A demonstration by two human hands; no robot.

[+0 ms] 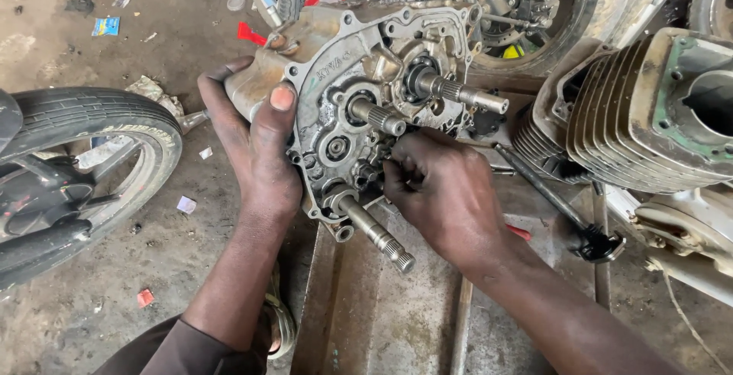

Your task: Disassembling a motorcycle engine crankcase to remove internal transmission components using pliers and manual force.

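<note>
The grimy grey cast-aluminium engine crankcase half (366, 92), splined shafts up, stands on edge over a rusty metal tray (359, 314); our left hand (256, 150) clamps its rim to steady it while our right hand (443, 192) pinches a small internal part

One grey cast-metal engine crankcase (359, 92) carries three splined steel shafts (374, 230). Two black spoked motorcycle wheels (84, 169) flank the crankcase. One finned grey cylinder block (634, 123) lies right of it.
</note>
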